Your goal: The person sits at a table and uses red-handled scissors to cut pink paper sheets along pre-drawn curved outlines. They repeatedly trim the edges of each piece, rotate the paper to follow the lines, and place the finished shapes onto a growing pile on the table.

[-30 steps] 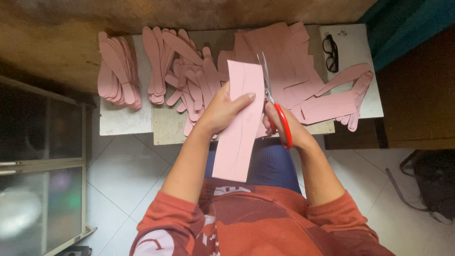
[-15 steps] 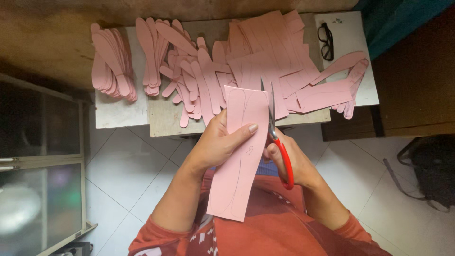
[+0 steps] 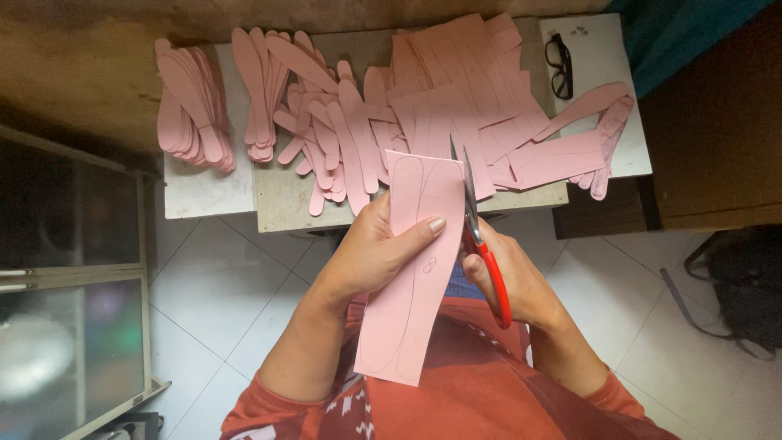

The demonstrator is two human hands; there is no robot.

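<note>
left hand (image 3: pixel 376 257) grips the pink sheet (image 3: pixel 411 269); right hand (image 3: pixel 513 281), just beside it, grips red-handled scissors (image 3: pixel 481 236).

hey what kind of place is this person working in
Probably a small home workshop for cutting shaped pieces by hand. The low table is heaped with pink cut-out shapes, and the left hand holds a pink sheet while the right hand works red-handled scissors over a tiled floor.
</note>
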